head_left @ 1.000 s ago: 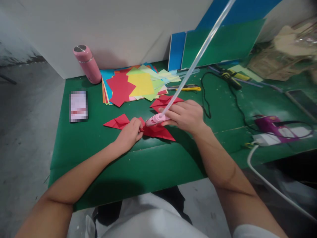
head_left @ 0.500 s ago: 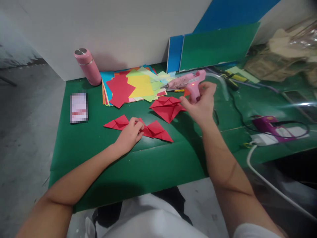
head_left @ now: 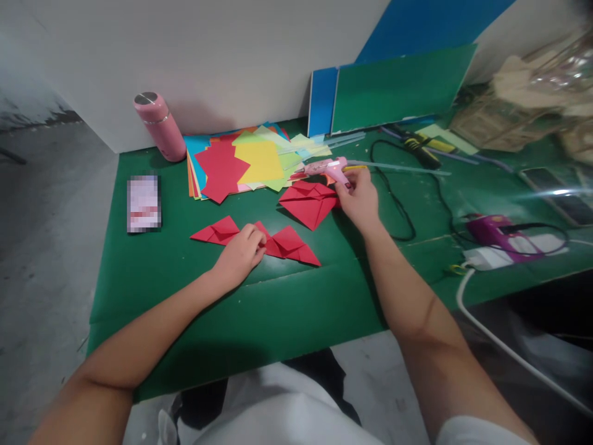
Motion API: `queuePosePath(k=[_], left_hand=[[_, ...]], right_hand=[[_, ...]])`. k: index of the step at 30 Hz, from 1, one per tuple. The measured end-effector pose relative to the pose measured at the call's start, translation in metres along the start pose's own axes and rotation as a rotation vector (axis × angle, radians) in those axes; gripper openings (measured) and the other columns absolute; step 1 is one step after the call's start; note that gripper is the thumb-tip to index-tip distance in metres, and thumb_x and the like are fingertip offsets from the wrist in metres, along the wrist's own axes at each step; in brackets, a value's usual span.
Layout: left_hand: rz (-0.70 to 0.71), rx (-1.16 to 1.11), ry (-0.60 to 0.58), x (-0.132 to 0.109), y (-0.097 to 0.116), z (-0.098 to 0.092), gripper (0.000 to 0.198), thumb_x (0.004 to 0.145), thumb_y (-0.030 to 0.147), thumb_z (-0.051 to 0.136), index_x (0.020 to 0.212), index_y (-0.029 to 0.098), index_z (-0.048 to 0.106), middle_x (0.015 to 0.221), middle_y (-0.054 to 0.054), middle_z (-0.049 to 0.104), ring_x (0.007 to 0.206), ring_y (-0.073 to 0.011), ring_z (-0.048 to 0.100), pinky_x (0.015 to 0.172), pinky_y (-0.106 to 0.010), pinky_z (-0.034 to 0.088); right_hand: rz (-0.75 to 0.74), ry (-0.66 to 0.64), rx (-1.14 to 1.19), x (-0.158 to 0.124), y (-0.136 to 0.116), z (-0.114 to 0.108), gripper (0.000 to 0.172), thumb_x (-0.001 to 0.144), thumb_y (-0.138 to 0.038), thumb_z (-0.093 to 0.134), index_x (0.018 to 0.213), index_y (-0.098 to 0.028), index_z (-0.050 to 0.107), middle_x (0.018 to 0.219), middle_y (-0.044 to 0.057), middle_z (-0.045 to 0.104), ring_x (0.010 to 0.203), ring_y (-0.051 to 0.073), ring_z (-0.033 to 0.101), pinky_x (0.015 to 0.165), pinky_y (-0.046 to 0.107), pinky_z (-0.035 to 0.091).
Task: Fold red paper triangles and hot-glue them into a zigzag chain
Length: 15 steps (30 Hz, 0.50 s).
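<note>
My left hand point(head_left: 239, 252) is closed at the middle of a long strip of folded red paper point(head_left: 294, 244), whose pointed ends show on both sides of it. The fingertips pinch the paper where the pieces meet. My right hand point(head_left: 360, 201) grips the handle of a pink hot glue gun point(head_left: 324, 167), which lies low over the table with its nozzle toward the left. A clear glue stick point(head_left: 403, 167) sticks out behind the gun. Just below the gun rests another folded red paper piece point(head_left: 308, 207), partly beside my right fingers.
Coloured paper sheets point(head_left: 262, 162) lie behind the folds. A pink bottle point(head_left: 162, 128) and a blurred-out flat item point(head_left: 144, 203) are at left. On the right are a black cord point(head_left: 393, 213), a purple-white power strip point(head_left: 498, 238), a phone point(head_left: 558, 194) and brown paper point(head_left: 491, 120).
My right hand has brought the glue gun down and to the left, from raised to near the table top. My left hand stays on the red paper. The view has shifted slightly.
</note>
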<state>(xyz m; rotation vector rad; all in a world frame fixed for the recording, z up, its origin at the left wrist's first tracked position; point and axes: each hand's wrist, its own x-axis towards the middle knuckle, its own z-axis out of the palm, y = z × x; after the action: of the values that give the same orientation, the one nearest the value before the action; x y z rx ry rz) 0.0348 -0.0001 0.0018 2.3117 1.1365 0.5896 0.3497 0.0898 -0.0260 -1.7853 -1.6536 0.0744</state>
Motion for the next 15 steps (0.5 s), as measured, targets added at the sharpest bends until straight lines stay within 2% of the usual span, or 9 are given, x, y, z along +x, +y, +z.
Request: queuePosePath(k=[4,9,13,15], left_hand=[[-0.009,0.008,-0.015,0.001,0.002,-0.001,0.008,0.087,0.009,0.050,0.088,0.016,0.048,0.095,-0.003,0.049,0.074,-0.0123,0.055,0.070,-0.028,0.050],[-0.012,0.023,-0.015,0.001,0.002,0.000,0.007,0.087,0.009,0.050,0.088,0.016,0.048,0.095,-0.004,0.050,0.074,-0.0126,0.056,0.069,-0.028,0.049],[0.006,0.033,-0.005,0.000,0.001,0.000,0.007,0.088,0.009,0.049,0.089,0.016,0.049,0.096,-0.005,0.050,0.074,-0.0132,0.055,0.070,-0.029,0.050],[0.022,0.034,0.000,-0.001,0.001,0.000,0.007,0.088,0.009,0.048,0.089,0.016,0.049,0.096,-0.005,0.050,0.074,-0.0132,0.055,0.070,-0.029,0.050]], right_hand=[[-0.007,-0.012,-0.028,-0.001,0.001,0.001,0.040,0.088,-0.050,0.048,0.111,-0.018,0.054,0.095,0.013,0.068,0.072,0.024,0.060,0.067,0.038,0.047],[-0.038,-0.041,-0.098,0.000,-0.005,-0.002,0.034,0.090,-0.040,0.046,0.110,-0.015,0.055,0.098,0.017,0.067,0.080,0.028,0.061,0.074,0.042,0.046],[-0.183,0.040,-0.093,-0.006,-0.034,-0.019,0.027,0.090,-0.036,0.045,0.102,-0.017,0.060,0.105,0.018,0.066,0.095,0.031,0.059,0.085,0.047,0.042],[-0.245,-0.013,0.019,-0.016,-0.058,-0.031,0.022,0.090,-0.036,0.048,0.096,-0.019,0.061,0.094,0.012,0.067,0.086,0.027,0.060,0.080,0.044,0.045]])
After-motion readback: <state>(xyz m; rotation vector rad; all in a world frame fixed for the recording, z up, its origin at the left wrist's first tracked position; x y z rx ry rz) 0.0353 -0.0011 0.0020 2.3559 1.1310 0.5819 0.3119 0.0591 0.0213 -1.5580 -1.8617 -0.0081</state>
